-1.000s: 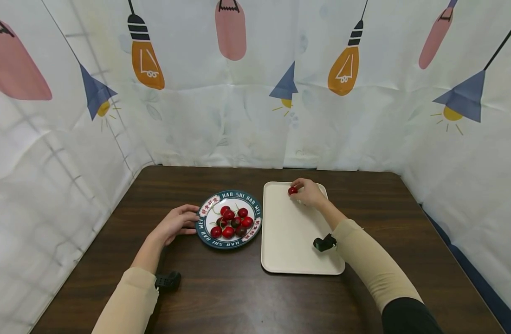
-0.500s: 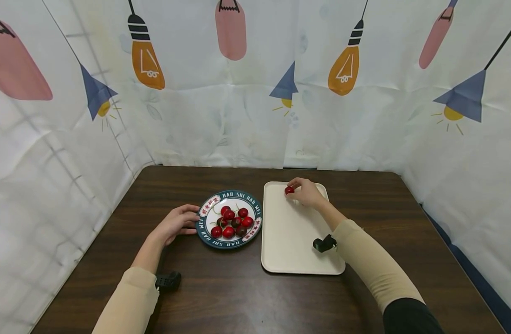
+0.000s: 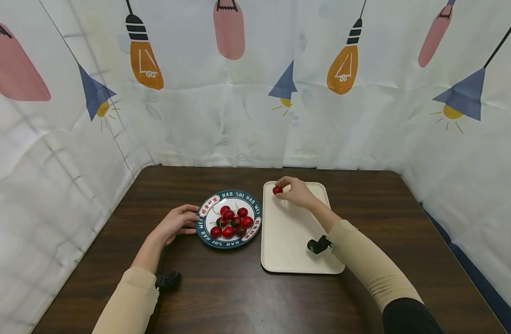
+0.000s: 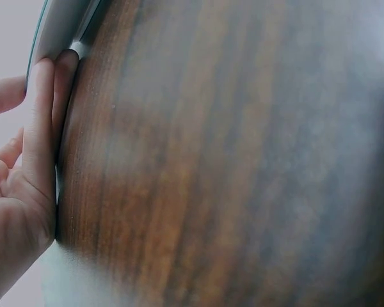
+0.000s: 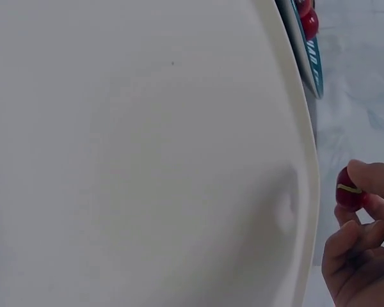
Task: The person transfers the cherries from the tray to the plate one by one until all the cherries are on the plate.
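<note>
My right hand (image 3: 297,192) pinches a dark red cherry (image 3: 277,190) between thumb and fingertips, held over the far left part of the cream tray (image 3: 294,241). In the right wrist view, the cherry (image 5: 350,190) shows a short pale green stem across it, near the tray's rim (image 5: 312,173). My left hand (image 3: 178,223) touches the left edge of a round plate (image 3: 202,234) with a teal lettered rim. Its fingers (image 4: 40,121) look fairly straight against the plate's edge in the left wrist view. Several red cherries (image 3: 229,215) lie on the plate, a few with stems.
The plate stands just left of the tray on a dark wooden table (image 3: 222,292). A white curtain (image 3: 247,125) printed with lamps and bulbs hangs behind and at both sides. Small black cameras (image 3: 319,244) are worn on the wrists.
My right hand has moved left over the tray with the cherry, closer to the plate. The left hand and the plate have stayed in place.
</note>
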Available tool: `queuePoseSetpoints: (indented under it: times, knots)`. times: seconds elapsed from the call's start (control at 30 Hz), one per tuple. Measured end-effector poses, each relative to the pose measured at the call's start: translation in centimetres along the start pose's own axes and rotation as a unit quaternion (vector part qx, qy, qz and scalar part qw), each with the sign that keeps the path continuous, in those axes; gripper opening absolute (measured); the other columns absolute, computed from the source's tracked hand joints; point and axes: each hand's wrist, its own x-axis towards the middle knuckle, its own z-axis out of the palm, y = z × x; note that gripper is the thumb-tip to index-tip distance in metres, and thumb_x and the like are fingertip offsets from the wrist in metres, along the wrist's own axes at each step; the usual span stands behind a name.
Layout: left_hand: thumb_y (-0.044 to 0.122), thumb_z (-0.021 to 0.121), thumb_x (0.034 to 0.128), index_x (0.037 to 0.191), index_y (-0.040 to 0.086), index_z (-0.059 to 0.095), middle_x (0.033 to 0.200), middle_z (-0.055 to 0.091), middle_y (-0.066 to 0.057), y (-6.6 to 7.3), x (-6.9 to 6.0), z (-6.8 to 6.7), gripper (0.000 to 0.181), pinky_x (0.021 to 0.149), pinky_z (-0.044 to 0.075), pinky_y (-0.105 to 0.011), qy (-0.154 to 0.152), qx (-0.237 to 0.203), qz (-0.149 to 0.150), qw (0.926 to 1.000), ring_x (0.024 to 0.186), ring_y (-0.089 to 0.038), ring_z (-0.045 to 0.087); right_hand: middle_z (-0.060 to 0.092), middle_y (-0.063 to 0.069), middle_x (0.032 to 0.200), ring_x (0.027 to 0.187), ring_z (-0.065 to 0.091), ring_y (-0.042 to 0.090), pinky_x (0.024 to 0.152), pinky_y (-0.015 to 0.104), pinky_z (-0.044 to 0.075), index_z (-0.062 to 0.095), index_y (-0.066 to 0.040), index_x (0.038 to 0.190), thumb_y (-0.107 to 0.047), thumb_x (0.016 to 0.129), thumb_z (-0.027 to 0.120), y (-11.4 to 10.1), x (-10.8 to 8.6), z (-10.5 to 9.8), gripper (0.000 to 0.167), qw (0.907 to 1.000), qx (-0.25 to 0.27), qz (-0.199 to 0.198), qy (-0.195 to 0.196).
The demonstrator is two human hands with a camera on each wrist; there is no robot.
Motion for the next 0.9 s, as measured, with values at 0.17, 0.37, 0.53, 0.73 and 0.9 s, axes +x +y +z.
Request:
queuePoseSetpoints:
  times: [0.17, 0.37, 0.53, 0.73, 0.9]
  knots:
    - [0.018, 0.059, 0.1050, 0.151, -0.003, 0.038, 0.126, 0.054, -0.020, -0.1, 0.1, -0.1, 0.055, 0.081, 0.062, -0.035, -0.002, 0.001, 0.001, 1.0000, 0.095, -0.021, 0.065, 0.068, 0.011, 0.118, 0.100, 0.060, 0.027, 0.078, 0.034, 0.053, 0.067, -0.008, 0.123, -0.017, 0.090, 0.079, -0.9, 0.1, 0.7, 0.036, 0.9998, 0.003, -0.017, -0.003]
    - [0.018, 0.059, 0.1052, 0.151, -0.003, 0.038, 0.127, 0.054, -0.020, -0.3, 0.2, -0.2, 0.055, 0.081, 0.062, -0.035, -0.002, 0.003, 0.000, 1.0000, 0.095, -0.022, 0.064, 0.068, 0.009, 0.115, 0.101, 0.060, 0.026, 0.077, 0.033, 0.053, 0.068, -0.007, 0.123, -0.016, 0.090, 0.079, -1.7, 0.1, 1.8, 0.036, 0.9991, 0.010, -0.037, -0.016]
    - [0.018, 0.059, 0.1049, 0.151, -0.003, 0.037, 0.127, 0.054, -0.020, -0.2, 0.2, -0.1, 0.055, 0.080, 0.062, -0.035, -0.002, 0.002, 0.000, 1.0000, 0.094, -0.021, 0.064, 0.067, 0.008, 0.116, 0.109, 0.059, 0.029, 0.089, 0.037, 0.054, 0.067, -0.009, 0.123, -0.016, 0.091, 0.079, -2.9, 0.1, 3.0, 0.035, 0.9982, 0.009, -0.052, -0.028]
    - [0.018, 0.060, 0.1046, 0.151, -0.003, 0.037, 0.126, 0.054, -0.021, 0.0, 0.1, 0.0, 0.056, 0.080, 0.062, -0.035, -0.003, 0.002, 0.000, 1.0000, 0.095, -0.021, 0.064, 0.067, 0.005, 0.111, 0.103, 0.058, 0.027, 0.084, 0.036, 0.055, 0.068, -0.009, 0.122, -0.016, 0.090, 0.080, -4.6, 0.1, 4.3, 0.034, 0.9950, -0.001, -0.088, -0.048]
    - [0.018, 0.060, 0.1048, 0.151, -0.003, 0.037, 0.128, 0.053, -0.022, 0.1, 0.0, 0.0, 0.056, 0.081, 0.062, -0.035, -0.001, 0.005, -0.003, 1.0000, 0.095, -0.021, 0.064, 0.068, 0.004, 0.116, 0.104, 0.060, 0.023, 0.082, 0.029, 0.057, 0.068, -0.012, 0.122, -0.017, 0.091, 0.079, -5.9, 0.0, 5.5, 0.033, 0.9906, 0.003, -0.112, -0.078]
